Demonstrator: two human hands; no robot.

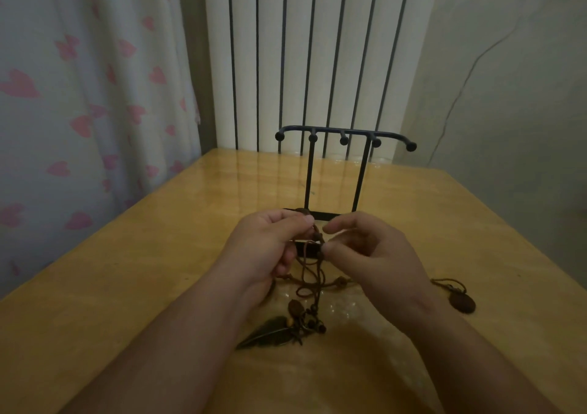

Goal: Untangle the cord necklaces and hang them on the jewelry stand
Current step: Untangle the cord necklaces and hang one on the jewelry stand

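Feather pendant [266,334], dark metal, flat on wooden table [127,270]; joined to tangled brown cord necklaces [309,273] that rise to both hands. Left hand [270,245]: thumb and forefinger pinching cords at a bead. Right hand [371,251]: thumb and fingers pinching same tangle, just beside. Oval wooden pendant [462,302]: on table, right. Black jewelry stand [344,134], 5 knobbed hooks: upright just behind hands.

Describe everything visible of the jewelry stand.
The stand looks like thin black metal: a top bar with five ball-tipped hooks, all bare, two slim uprights, and a flat base partly hidden behind the left hand and right hand. It stands upright on the table before a radiator. Whether either hand touches it cannot be told.
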